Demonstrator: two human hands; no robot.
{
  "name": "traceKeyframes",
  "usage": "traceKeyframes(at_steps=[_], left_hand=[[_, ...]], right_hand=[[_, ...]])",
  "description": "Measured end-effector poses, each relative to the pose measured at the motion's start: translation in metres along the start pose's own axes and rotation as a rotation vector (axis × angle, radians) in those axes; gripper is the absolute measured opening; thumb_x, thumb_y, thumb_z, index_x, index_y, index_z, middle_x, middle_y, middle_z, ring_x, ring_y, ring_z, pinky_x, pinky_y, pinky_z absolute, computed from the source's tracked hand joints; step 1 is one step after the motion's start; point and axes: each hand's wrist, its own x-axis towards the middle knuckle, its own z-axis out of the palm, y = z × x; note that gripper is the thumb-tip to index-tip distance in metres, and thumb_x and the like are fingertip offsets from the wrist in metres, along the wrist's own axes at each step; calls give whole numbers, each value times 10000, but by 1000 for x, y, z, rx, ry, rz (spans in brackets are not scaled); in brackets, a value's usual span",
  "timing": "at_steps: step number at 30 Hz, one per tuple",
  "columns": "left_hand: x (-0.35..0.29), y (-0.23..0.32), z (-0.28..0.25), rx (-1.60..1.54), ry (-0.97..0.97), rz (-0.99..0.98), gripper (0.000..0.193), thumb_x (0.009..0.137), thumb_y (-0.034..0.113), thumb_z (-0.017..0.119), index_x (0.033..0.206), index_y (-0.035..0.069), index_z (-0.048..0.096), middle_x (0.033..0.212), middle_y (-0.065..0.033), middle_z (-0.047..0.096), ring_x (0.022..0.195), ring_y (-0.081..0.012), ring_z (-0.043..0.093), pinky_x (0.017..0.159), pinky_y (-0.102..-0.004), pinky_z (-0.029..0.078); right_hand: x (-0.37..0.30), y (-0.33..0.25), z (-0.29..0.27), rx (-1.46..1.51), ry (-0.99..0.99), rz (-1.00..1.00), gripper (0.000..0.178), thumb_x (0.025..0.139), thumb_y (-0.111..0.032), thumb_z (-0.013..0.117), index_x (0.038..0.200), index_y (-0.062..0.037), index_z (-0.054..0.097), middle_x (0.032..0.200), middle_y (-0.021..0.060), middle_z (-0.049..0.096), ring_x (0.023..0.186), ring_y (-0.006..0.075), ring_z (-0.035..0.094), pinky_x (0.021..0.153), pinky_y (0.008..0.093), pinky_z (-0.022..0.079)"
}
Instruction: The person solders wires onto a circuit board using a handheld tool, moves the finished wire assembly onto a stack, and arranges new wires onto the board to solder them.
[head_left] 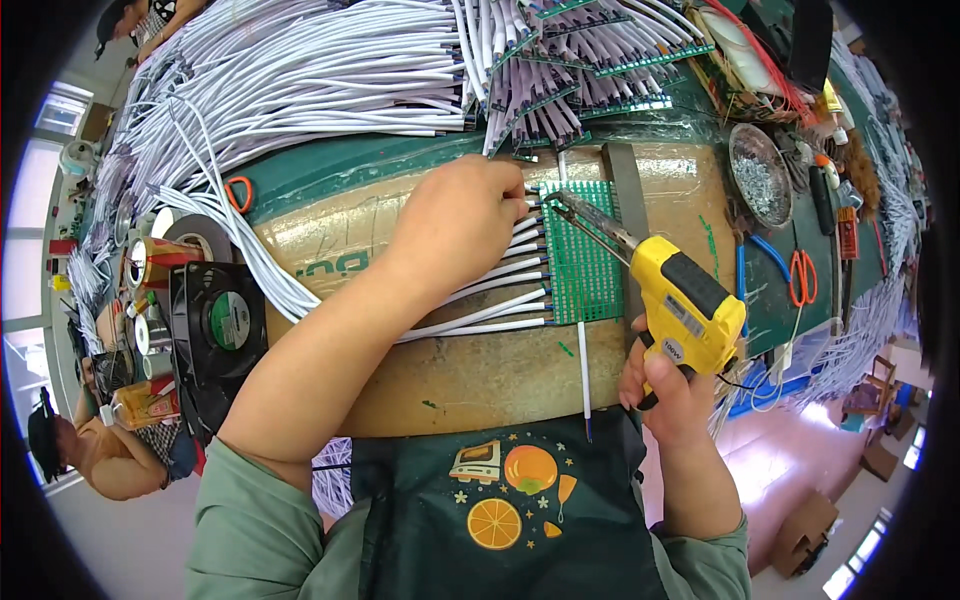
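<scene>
My right hand (668, 385) grips the black handle of a yellow soldering gun (692, 305), fingers around its trigger. Its forked metal tip reaches the upper left corner of a green perforated circuit board (585, 265). At that same corner, my left hand (452, 215) is closed in a pinch on a white cable, mostly hidden by the fingers. Below it, several white cables (490, 318) run in from the left and meet the board's left edge. A dark flat bar (625, 185) lies along the board's right side. One loose white cable (585, 370) sticks out below the board.
Bundled white cables (330, 75) and wired green boards (590, 65) pile up at the back. A black fan (215, 325) stands left. On the right are a metal bowl (760, 175), orange-handled scissors (802, 278) and blue-handled pliers (768, 255). Another person (100, 450) sits far left.
</scene>
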Motion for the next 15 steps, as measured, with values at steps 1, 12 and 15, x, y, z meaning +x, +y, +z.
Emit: traceKeyframes(at_steps=[1, 12, 15], left_hand=[[0, 0, 0, -6, -7, -6, 191, 848, 181, 672, 926, 7, 691, 922, -207, 659, 894, -390, 625, 800, -442, 493], [2, -1, 0, -18, -14, -17, 188, 842, 181, 677, 904, 4, 690, 906, -201, 666, 870, -385, 631, 783, -435, 496], [3, -1, 0, -20, -15, -17, 187, 839, 180, 679, 902, 3, 689, 908, -202, 668, 874, -383, 632, 786, -434, 497]], right_hand=[[0, -1, 0, -9, 4, 10, 414, 898, -146, 636, 1220, 61, 478, 721, 56, 554, 546, 115, 518, 509, 256, 449], [0, -3, 2, -56, 13, 13, 374, 907, -143, 630, 1201, 45, 495, 747, 47, 562, 561, 108, 533, 503, 250, 456], [0, -3, 6, -125, 64, 7, 491, 843, -295, 724, 1152, 22, 512, 697, 47, 513, 505, 137, 507, 464, 279, 432]])
